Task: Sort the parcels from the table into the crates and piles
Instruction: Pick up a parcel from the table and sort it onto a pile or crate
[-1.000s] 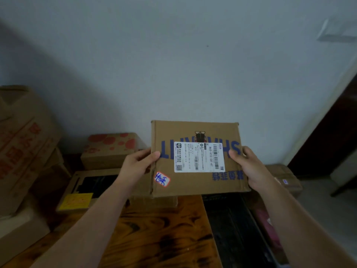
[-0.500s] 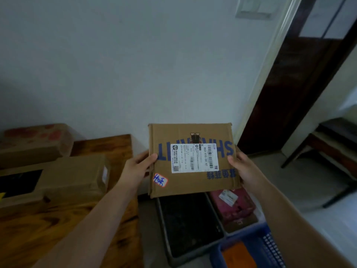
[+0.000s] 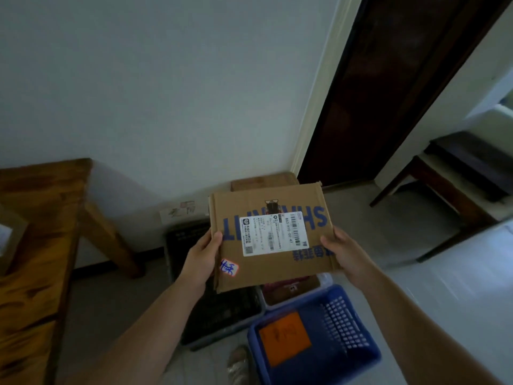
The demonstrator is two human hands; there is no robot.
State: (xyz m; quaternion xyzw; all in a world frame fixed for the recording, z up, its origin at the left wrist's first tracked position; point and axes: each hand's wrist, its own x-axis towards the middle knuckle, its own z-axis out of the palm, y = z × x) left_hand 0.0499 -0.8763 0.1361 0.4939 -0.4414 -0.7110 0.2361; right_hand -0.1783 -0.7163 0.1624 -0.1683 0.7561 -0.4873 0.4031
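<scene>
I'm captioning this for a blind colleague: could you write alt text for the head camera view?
A person's left hand and right hand hold a flat cardboard parcel by its side edges, shipping label up, above crates on the floor: a black crate and a blue crate with something orange inside. A wooden table stands at left.

I see the grey floor (image 3: 111, 315) carrying a black crate (image 3: 222, 312), a blue crate (image 3: 347, 329) near right, wooden table (image 3: 36, 273) left.

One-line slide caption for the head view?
Left hand and right hand grip a labelled cardboard parcel by its side edges above a black crate and a blue crate on the floor.
</scene>
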